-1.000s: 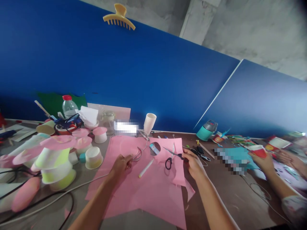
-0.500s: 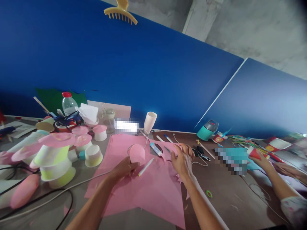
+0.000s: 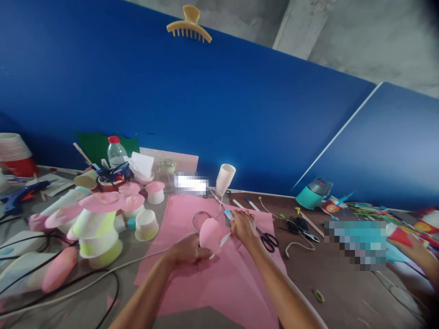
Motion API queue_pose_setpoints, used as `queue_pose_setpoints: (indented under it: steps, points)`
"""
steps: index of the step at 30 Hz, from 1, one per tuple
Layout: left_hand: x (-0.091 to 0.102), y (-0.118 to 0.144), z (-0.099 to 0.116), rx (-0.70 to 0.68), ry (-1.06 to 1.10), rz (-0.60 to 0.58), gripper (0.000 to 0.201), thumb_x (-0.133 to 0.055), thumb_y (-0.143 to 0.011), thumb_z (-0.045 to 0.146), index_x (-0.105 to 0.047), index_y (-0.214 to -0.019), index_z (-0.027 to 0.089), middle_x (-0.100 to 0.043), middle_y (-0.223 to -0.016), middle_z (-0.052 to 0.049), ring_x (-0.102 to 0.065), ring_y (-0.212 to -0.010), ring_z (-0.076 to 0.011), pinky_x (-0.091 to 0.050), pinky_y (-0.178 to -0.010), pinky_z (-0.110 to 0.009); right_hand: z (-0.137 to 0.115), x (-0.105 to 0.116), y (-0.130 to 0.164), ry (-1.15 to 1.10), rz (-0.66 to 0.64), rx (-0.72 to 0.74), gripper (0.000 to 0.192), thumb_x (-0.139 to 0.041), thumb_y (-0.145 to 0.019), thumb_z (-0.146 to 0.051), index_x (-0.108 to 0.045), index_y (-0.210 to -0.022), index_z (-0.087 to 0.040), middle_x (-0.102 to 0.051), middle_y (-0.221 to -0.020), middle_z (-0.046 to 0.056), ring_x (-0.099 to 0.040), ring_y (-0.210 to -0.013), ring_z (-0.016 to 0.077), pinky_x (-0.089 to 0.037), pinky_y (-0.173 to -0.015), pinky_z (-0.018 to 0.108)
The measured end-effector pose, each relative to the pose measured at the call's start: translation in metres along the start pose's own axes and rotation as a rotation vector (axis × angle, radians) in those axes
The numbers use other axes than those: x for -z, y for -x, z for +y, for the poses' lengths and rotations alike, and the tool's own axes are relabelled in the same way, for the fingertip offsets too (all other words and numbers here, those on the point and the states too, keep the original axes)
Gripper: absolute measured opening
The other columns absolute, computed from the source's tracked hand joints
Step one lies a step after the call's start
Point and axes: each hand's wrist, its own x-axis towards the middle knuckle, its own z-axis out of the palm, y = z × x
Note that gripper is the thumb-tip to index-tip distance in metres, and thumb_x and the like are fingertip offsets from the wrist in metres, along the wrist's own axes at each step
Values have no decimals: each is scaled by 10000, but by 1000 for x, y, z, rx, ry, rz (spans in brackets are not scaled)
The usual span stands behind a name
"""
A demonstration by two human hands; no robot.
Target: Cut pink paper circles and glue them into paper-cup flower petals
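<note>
My left hand point(image 3: 187, 250) is closed, its thumb and fingers pinching the edge of a round pink paper disc point(image 3: 210, 234). A white marker point(image 3: 224, 240) lies partly hidden at the disc's edge, near my left thumb. My right hand point(image 3: 244, 226) is closed over a small blue-and-white tube point(image 3: 228, 214), which looks like glue; the hand hides much of it. Right beside that hand, scissors with black handles point(image 3: 269, 241) lie on the table. Pink paper sheets point(image 3: 219, 290) spread beneath both hands.
Paper cups with pink discs point(image 3: 99, 224) crowd the left side, with cables point(image 3: 137, 259) running past. A white cup point(image 3: 225, 178) and a glass jar point(image 3: 167, 173) stand behind. To the right are a teal container point(image 3: 310, 194), keys point(image 3: 302, 226) and another person's hand point(image 3: 416, 246).
My right hand has let go of the scissors, which now lie on the table, and has moved left onto the tube. The left hand still holds the disc. The view has shifted left.
</note>
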Motion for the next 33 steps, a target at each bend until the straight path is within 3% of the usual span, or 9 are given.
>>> queue_pose_setpoints:
  steps: [4,7,11,16,18,22,26,30,33]
  points:
    - [4,0,3,17,-38,-54,130,-708,-638,256,-646,-583,156,-602,-520,16,-491,-480,-126,-321,-467,-230,-7,16,1,-235,24,-96,281,-560,-784,-316,-648,-1013,-180,-672,-975,138,-574,-1019,318,-435,-872,435]
    - [8,-5,0,4,-35,12,274,-689,-680,326,-587,-491,156,-541,-457,17,-454,-462,-116,-293,-476,-242,-14,30,16,-437,-118,-186,313,-515,-802,-423,-623,-954,-171,-645,-765,64,-622,-723,244,-503,-682,374]
    - [13,-16,-9,-41,41,115,394,-621,-735,426,-493,-457,179,-423,-418,48,-337,-425,-80,-246,-480,-248,-24,39,45,-628,-320,-258,291,-539,-772,-405,-623,-931,-176,-615,-690,12,-589,-583,171,-490,-559,295]
    - [18,-22,-12,-53,169,188,421,-594,-718,518,-405,-498,214,-356,-442,79,-270,-406,-61,-228,-450,-232,-33,34,70,-773,-855,-235,383,-604,-697,-227,-625,-1079,-209,-644,-756,-2,-574,-629,153,-424,-527,236]
    - [19,-21,-10,-40,185,191,424,-612,-704,530,-403,-511,216,-346,-442,86,-270,-396,-58,-220,-438,-223,-36,31,76,-663,-941,-102,436,-599,-665,-157,-626,-1096,-215,-647,-831,4,-576,-690,157,-431,-562,237]
    - [20,-18,-8,-35,164,178,427,-632,-693,530,-412,-511,214,-370,-445,81,-277,-394,-56,-230,-436,-224,-44,32,82,-391,-885,168,384,-571,-645,-75,-637,-1002,-200,-641,-935,16,-573,-758,155,-433,-658,250]
    - [18,-18,-12,-57,70,141,430,-626,-732,478,-451,-454,200,-410,-416,54,-314,-391,-72,-265,-455,-243,-45,36,83,-235,-746,176,252,-550,-662,-60,-621,-866,-189,-617,-817,11,-547,-691,154,-385,-614,255]
    - [14,-21,-17,-111,-40,160,364,-597,-785,410,-587,-500,183,-506,-440,18,-425,-430,-119,-333,-490,-262,-29,37,75,-551,-570,-54,188,-607,-717,-155,-608,-900,-200,-616,-748,-5,-549,-656,154,-408,-609,261]
    - [9,-25,-19,-247,-127,245,169,-600,-785,295,-734,-771,194,-678,-709,-28,-593,-689,-190,-441,-651,-282,-16,37,66,-1005,-453,-369,171,-662,-731,-288,-632,-873,-199,-640,-747,4,-569,-644,151,-443,-603,266]
